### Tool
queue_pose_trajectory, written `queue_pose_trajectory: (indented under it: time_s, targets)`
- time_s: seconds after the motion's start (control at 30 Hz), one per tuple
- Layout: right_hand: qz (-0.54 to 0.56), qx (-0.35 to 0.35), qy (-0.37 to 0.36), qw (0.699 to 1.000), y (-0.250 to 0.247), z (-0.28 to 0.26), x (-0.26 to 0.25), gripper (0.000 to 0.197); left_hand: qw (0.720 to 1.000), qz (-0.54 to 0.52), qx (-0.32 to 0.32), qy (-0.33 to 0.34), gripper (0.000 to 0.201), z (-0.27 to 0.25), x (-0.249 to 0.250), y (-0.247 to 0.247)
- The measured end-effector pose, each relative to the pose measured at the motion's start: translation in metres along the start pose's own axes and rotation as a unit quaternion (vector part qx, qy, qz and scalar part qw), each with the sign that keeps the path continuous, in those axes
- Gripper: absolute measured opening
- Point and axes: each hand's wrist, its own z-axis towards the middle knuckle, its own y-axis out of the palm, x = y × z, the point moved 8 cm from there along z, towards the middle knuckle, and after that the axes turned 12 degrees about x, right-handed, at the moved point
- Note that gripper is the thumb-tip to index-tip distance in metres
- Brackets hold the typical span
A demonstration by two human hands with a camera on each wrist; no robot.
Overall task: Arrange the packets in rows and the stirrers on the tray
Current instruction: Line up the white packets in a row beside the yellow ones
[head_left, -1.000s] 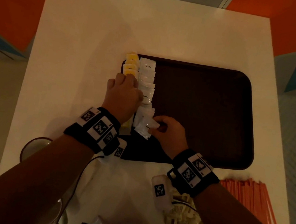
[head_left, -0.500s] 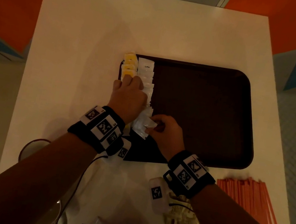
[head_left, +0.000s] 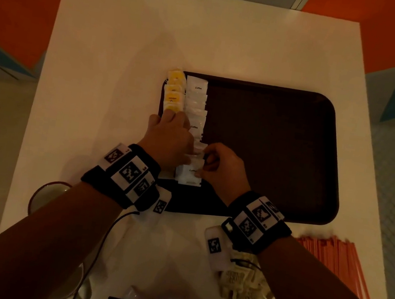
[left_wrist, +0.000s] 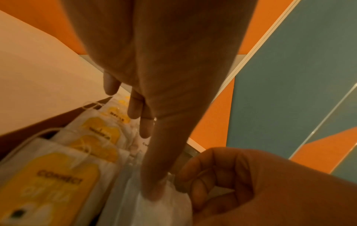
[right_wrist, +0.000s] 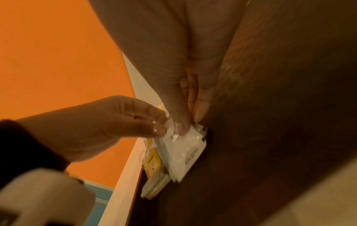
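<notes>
A dark brown tray (head_left: 275,186) lies on the white table. Along its left edge runs a row of yellow packets (head_left: 173,93), with a row of white coffee packets (head_left: 195,105) right beside it. My left hand (head_left: 173,133) lies over the near part of both rows with fingers straight (left_wrist: 137,110); its thumb presses the nearest white packet (left_wrist: 164,204). My right hand (head_left: 202,166) pinches that same packet (right_wrist: 185,146) at the near end of the white row. Orange stirrers (head_left: 336,262) lie on the table, to the near right of the tray.
A heap of beige packets (head_left: 241,291) sits near the front edge under my right forearm. A round cup (head_left: 48,193) stands at the near left. The right two thirds of the tray is bare. The table edges are close on all sides.
The white packet my right hand held tilted now lies flat in line at the row's near end. My left hand shifted right, and its thumb now rests on that packet.
</notes>
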Motion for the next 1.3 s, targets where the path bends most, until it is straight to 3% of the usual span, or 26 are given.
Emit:
queue_pose_trajectory:
  time_s: [0.13, 0.3, 0.47, 0.6, 0.77, 1.03, 1.17, 1.3]
  targets:
    - [0.024, -0.063, 0.033, 0.997, -0.002, 0.005, 0.003, 0.047, 0.999, -0.01, 0.03, -0.006, 0.027, -0.002, 0.001, -0.001]
    - [-0.047, 0.01, 0.031, 0.998, -0.019, 0.032, 0.005, 0.029, 0.997, -0.013, 0.072, -0.033, 0.027, -0.003, -0.004, -0.008]
    - [-0.067, -0.036, 0.058, 0.995, 0.001, 0.041, 0.005, 0.032, 0.986, -0.073, 0.11, -0.103, 0.012, -0.011, -0.023, -0.023]
    - [-0.057, -0.026, 0.037, 0.997, 0.004, 0.046, 0.002, 0.012, 0.976, -0.106, 0.135, -0.131, 0.014, -0.025, -0.03, -0.022]
    - [-0.042, 0.008, -0.018, 0.999, -0.001, 0.059, -0.021, 0.006, 0.972, -0.115, 0.128, -0.157, 0.013, -0.036, -0.034, -0.017]
    - [-0.026, 0.066, -0.032, 0.997, -0.015, 0.06, -0.026, 0.011, 0.992, -0.024, 0.103, -0.072, 0.025, -0.033, -0.007, -0.002]
    - [-0.069, 0.022, -0.006, 0.997, -0.028, 0.03, -0.006, 0.015, 0.994, 0.031, 0.102, -0.033, 0.024, -0.025, 0.006, 0.003]
    - [-0.102, -0.073, 0.082, 0.989, -0.028, -0.01, 0.021, 0.026, 0.994, 0.044, 0.097, -0.011, 0.023, -0.019, 0.01, 0.005]
